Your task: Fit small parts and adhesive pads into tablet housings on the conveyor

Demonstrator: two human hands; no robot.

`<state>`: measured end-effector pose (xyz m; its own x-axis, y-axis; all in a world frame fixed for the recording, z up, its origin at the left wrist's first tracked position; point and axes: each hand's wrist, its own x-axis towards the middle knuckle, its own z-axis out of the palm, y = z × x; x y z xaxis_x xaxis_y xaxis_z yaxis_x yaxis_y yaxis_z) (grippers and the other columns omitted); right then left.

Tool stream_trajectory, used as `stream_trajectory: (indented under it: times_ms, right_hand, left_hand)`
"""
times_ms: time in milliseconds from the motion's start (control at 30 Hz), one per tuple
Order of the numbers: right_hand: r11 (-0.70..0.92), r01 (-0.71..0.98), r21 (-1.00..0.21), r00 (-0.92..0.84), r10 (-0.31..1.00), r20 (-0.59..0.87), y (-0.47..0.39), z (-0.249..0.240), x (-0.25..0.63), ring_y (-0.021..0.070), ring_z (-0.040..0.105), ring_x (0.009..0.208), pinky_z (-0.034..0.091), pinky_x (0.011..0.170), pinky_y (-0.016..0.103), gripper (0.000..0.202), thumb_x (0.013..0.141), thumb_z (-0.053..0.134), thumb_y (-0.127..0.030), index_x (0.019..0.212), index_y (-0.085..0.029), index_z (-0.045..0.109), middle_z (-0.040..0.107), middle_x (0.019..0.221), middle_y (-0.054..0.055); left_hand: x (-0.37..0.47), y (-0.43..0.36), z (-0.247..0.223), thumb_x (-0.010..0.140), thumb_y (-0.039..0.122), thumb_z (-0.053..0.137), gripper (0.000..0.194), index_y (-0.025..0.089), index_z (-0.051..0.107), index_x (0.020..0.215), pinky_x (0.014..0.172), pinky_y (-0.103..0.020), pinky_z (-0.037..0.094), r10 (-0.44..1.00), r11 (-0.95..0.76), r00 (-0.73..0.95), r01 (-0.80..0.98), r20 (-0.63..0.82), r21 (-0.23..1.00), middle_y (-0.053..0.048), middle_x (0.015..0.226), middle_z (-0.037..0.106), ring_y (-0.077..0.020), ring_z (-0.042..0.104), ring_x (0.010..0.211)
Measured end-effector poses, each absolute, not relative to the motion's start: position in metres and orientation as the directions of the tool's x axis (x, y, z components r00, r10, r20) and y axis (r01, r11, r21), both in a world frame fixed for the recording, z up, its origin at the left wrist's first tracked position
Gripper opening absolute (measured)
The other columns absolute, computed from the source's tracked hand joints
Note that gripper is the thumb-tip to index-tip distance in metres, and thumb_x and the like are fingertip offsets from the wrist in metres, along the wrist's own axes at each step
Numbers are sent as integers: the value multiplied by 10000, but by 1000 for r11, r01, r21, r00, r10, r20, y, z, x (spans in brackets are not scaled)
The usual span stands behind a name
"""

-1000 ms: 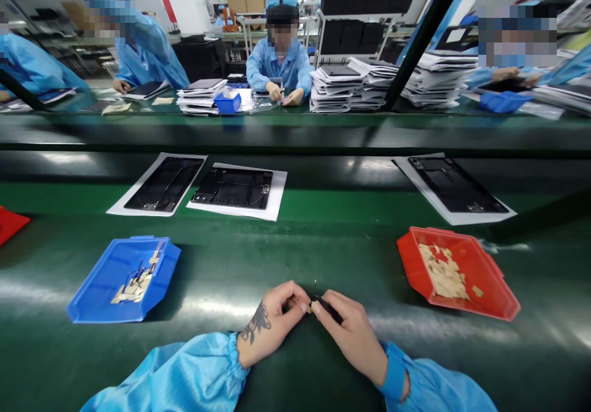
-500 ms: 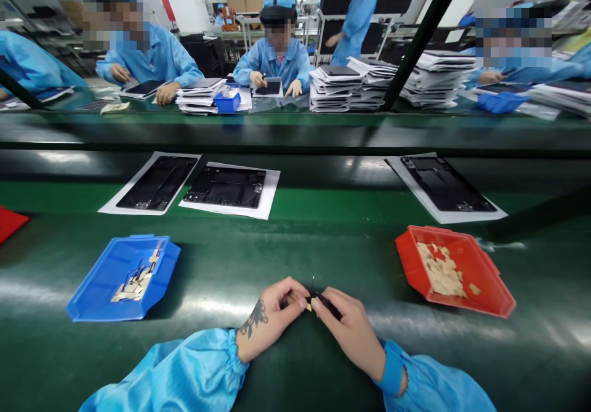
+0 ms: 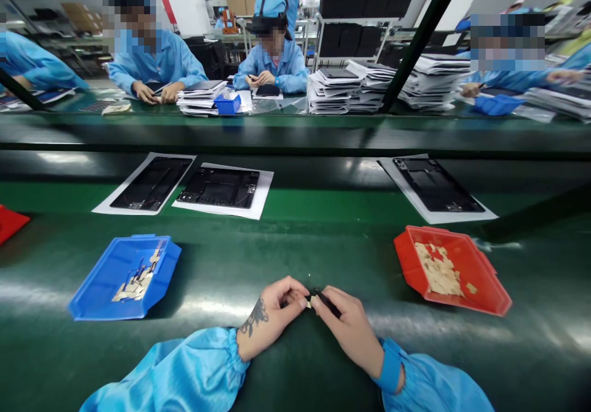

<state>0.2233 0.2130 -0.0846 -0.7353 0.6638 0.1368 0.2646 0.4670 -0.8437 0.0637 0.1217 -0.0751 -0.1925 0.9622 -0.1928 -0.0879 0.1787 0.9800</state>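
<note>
A small, pale tan piece, its outline partly covered, lies at two o'clock from the left hand, whose grip is pinched narrow on it. The right hand, its grip around a slim black object, has the piece at ten o'clock, above the counter.

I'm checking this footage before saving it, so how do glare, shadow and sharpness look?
Head view throughout: glare streaks the green table between the blue bin and left hand; a dark shadow lies right of that bin; the pale scrap by the right hand is too small for detail.
</note>
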Motion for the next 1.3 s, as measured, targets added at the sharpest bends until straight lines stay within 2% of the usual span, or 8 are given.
stream_trajectory:
  times_ms: [233, 467, 667, 833, 1067, 1300]
  right_hand:
    - [518, 137, -844, -805, 555, 210, 205, -80, 224, 80, 508, 698, 356, 643, 194, 165, 966, 499, -228, 847, -162, 593, 536, 767, -11]
    - [487, 258, -834, -690, 697, 194, 212, -86, 219, 81, 452, 610, 330, 574, 201, 317, 977, 480, -272, 687, -144, 476, 456, 662, -15]
    - [483, 215, -849, -714, 670, 201, 210, -83, 220, 82, 470, 625, 340, 585, 196, 301, 979, 472, -260, 702, -143, 491, 472, 675, -10]
    - [513, 131, -848, -782, 579, 230, 205, -78, 222, 82, 499, 685, 358, 635, 189, 196, 977, 476, -228, 813, -154, 553, 520, 754, -6]
    - [479, 253, -841, -687, 701, 192, 211, -86, 220, 84, 460, 614, 337, 581, 199, 314, 980, 475, -282, 697, -145, 481, 466, 667, -13]
    - [498, 245, -832, -707, 679, 198, 209, -84, 222, 95, 478, 624, 347, 586, 205, 304, 982, 466, -274, 707, -148, 492, 484, 674, -3]
  left_hand:
    - [63, 123, -78, 861, 306, 597, 213, 103, 619, 921, 711, -225, 413, 975, 130, -176, -28, -133, 991, -44, 801, 588, -114, 534, 752]
    - [61, 123, -75, 842, 329, 649, 242, 106, 606, 928, 677, -197, 387, 969, 156, -160, -199, -189, 967, -23, 781, 569, -83, 500, 714]
    - [63, 122, -76, 857, 333, 624, 238, 105, 603, 919, 683, -208, 392, 971, 157, -160, -128, -176, 979, -29, 789, 570, -91, 504, 723]
    - [64, 121, -81, 879, 313, 588, 217, 114, 587, 965, 735, -231, 414, 979, 112, -166, -69, -122, 991, -37, 823, 576, -108, 529, 769]
    - [63, 121, -78, 867, 331, 612, 248, 115, 571, 981, 709, -223, 390, 973, 137, -166, -152, -162, 979, -27, 812, 557, -91, 490, 733]
    - [63, 121, -78, 875, 311, 596, 250, 114, 571, 1026, 707, -223, 389, 977, 111, -164, -145, -135, 983, -24, 809, 547, -90, 487, 726]
